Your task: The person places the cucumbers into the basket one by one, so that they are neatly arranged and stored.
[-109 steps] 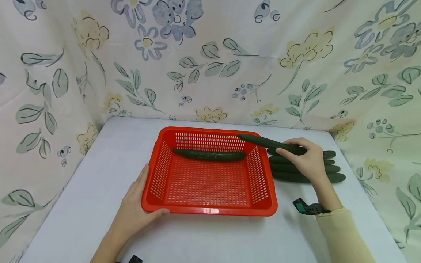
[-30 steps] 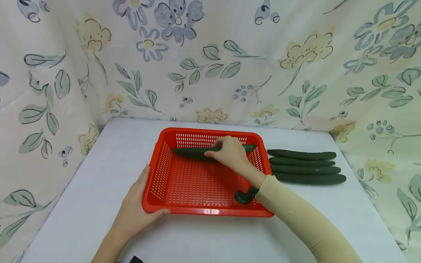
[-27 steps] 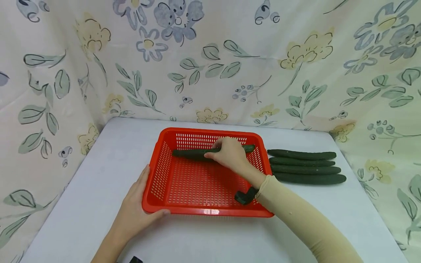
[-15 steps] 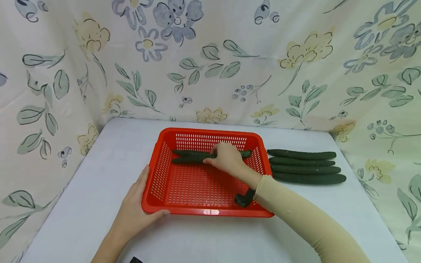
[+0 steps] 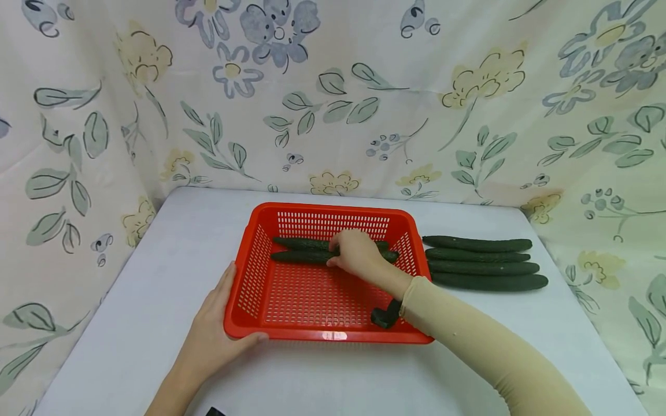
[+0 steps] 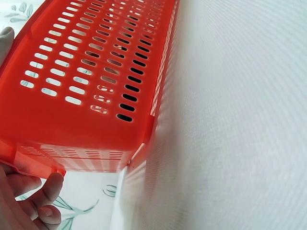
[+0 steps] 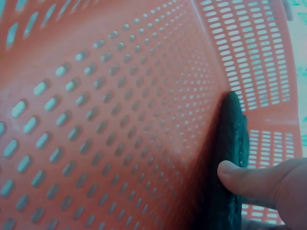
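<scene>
A red perforated plastic basket [image 5: 291, 330] stands mid-table. Two dark green cucumbers lie crosswise near its far wall, side by side. My right hand [image 5: 356, 254] reaches inside and holds the nearer cucumber [image 5: 299, 256] around its middle. Its thumb [image 7: 240, 179] presses on the near side in the right wrist view. Behind it lies the farther cucumber [image 5: 296, 242], partly covered by the hand. My left hand [image 5: 213, 332] grips the basket's near left corner, thumb over the front rim. In the left wrist view, fingers [image 6: 48, 189] curl at the corner of the rim.
Several cucumbers [image 5: 484, 268] lie in a row on the white table [image 5: 322, 381], just right of the basket. A floral cloth [image 5: 322, 144] hangs behind the table and along both sides.
My right hand has carried a cucumber from the right-hand row into the basket. Over the last second it lowered it and shifted it nearer, in front of the other. The left hand stayed.
</scene>
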### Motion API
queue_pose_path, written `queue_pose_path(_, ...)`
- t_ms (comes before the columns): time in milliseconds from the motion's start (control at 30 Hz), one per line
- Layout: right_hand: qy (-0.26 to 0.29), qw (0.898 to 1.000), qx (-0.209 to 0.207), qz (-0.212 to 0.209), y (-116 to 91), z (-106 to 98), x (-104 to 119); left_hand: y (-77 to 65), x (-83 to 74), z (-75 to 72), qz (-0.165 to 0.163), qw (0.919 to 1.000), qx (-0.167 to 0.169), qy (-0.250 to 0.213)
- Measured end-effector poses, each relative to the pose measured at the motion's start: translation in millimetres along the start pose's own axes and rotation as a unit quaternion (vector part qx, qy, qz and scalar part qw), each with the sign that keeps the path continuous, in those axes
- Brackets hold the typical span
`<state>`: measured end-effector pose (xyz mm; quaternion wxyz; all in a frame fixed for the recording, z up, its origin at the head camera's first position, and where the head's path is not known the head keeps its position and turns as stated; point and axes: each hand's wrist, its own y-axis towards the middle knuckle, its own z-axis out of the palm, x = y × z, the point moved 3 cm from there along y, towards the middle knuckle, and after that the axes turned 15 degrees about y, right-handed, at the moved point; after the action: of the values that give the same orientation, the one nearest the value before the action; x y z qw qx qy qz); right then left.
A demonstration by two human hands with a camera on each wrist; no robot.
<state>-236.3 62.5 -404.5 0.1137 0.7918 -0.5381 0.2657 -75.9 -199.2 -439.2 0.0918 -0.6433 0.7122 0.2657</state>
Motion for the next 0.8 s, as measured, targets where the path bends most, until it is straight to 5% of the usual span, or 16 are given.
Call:
queue_pose_path(367,-0.021,1.000,0.016,0.008,3.7,3.8,-2.8,-0.6,1.0,-0.1,0.002,1.0000,0.000,0.002)
queue_pose_path(800,0.033,0.999,0.016,0.019,2.4,-17.4,-2.5,-0.6,1.6,-0.1,0.006,0.9998,0.004,-0.019)
